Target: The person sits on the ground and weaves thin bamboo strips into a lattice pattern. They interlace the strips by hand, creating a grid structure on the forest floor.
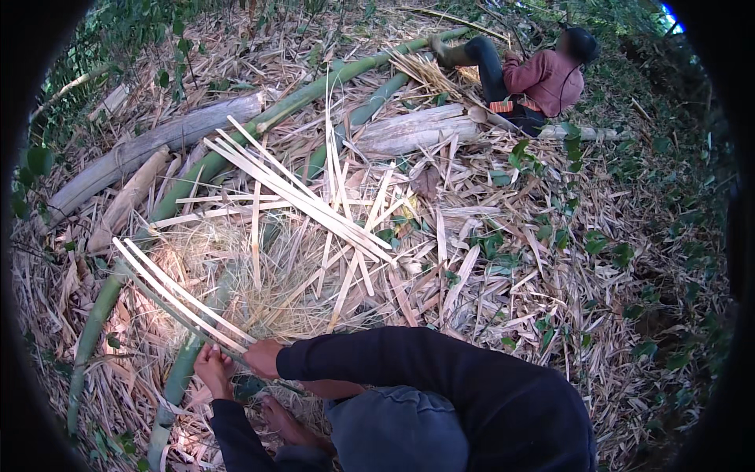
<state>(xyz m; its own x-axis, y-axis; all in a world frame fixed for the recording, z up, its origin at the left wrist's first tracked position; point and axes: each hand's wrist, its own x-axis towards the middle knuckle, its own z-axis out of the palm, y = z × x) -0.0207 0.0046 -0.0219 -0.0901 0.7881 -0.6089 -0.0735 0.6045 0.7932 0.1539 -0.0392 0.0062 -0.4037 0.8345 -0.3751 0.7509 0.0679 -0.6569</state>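
At the lower left, my right hand (pixel 263 359) is closed around the near end of a bamboo strip that is being split. Two pale split lengths (pixel 182 293) and a green-skinned length (pixel 161 305) fan out from it to the upper left, bowed slightly. My left hand (pixel 214 370) sits just beside it, its fingers pinched at the green-skinned strip. Whether a blade is in my right hand is hidden by the fingers. My bent knee in dark cloth (pixel 397 433) and a bare foot (pixel 285 421) are below the hands.
Pale finished strips (pixel 303 197) lie crossed ahead, beside a heap of thin shavings (pixel 208 252). Green bamboo poles (pixel 307 93) and a grey log (pixel 157 145) run diagonally. Another person (pixel 543 79) sits at the far right by a strip bundle (pixel 429 77). Dry leaves cover the ground.
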